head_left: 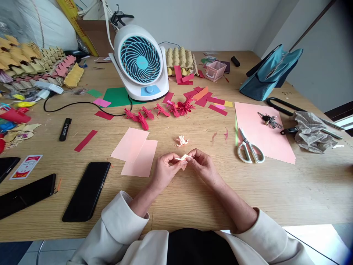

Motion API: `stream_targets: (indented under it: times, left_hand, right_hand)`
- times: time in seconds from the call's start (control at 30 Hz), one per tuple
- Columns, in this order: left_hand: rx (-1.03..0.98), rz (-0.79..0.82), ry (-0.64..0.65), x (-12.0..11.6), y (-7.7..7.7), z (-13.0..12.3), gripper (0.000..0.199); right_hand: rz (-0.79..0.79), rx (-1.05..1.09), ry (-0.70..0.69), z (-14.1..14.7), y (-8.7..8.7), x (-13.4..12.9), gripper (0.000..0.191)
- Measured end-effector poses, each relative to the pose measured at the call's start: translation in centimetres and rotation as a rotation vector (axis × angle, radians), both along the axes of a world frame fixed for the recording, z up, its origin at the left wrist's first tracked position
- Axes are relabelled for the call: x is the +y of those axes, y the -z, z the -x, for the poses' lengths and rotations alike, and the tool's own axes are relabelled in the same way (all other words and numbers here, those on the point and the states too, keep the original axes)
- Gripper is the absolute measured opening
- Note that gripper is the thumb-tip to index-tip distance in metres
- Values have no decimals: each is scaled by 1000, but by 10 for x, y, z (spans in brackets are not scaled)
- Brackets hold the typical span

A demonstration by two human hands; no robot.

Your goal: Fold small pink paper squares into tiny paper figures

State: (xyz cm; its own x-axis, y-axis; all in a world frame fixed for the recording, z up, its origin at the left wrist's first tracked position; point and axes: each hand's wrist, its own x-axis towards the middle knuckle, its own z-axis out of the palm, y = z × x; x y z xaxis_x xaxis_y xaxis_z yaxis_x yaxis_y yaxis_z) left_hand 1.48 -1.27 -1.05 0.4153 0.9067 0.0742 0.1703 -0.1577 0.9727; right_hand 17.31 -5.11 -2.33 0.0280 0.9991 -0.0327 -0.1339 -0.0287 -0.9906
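Note:
Between my fingertips is a small folded piece of pale pink paper (184,158), just above the table near its front. My left hand (166,169) pinches its left side, and my right hand (204,167) pinches its right side. Fingers cover part of the folds. Just beyond the hands lies a small cut and folded pale paper piece (182,140). Two pale pink sheets (131,145) overlap to the left of my left hand. Scissors with white handles (249,147) rest to the right, partly on a larger stack of pink paper (271,141).
A white fan (142,62) stands at the back, with red folded paper pieces (143,119) before it. Phones (86,191) and a black marker (65,129) lie left. Keys (270,120), a U-shaped lock (286,106) and a teal bag (261,79) are right. Egg trays (180,60) sit behind.

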Motion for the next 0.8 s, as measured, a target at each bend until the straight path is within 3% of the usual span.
stream_targets:
  times: [0.23,0.57,0.7,0.8]
  left_hand:
    - [-62,-3,19,1,4,-2,23]
    - [-76,10,-21,5,9,0,27]
    - [-217,89,90,7,4,2,27]
    - [-245,50,77,9,-3,4,27]
  right_hand:
    - [-6,-24,29,0,-3,-1,31]
    - [69,83,-45,1,-2,3,37]
    - [140,237,-50,2,-7,1,37]
    - [228,412,-92,2,-11,0,34]
